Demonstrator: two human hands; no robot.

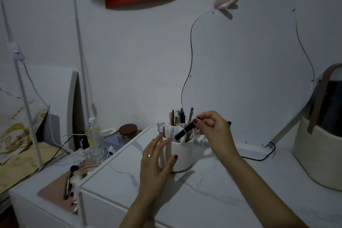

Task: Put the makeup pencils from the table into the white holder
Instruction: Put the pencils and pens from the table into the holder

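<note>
1. The white holder [180, 153] stood on the marble-patterned bench [222, 190], toward its rear edge and left of centre, just in front of the mirror [249, 79].
2. The left hand [155, 164] was open, its straight fingers and thumb resting against the holder's left side.
3. The right hand [212, 129] had its grip closed round the upper end of a black makeup pencil [184, 131], pinched between thumb and fingers.
4. That pencil was tilted, its lower end inside the holder's front compartment.
5. Several other pencils [177, 118] stood upright in the rear compartments.
</note>
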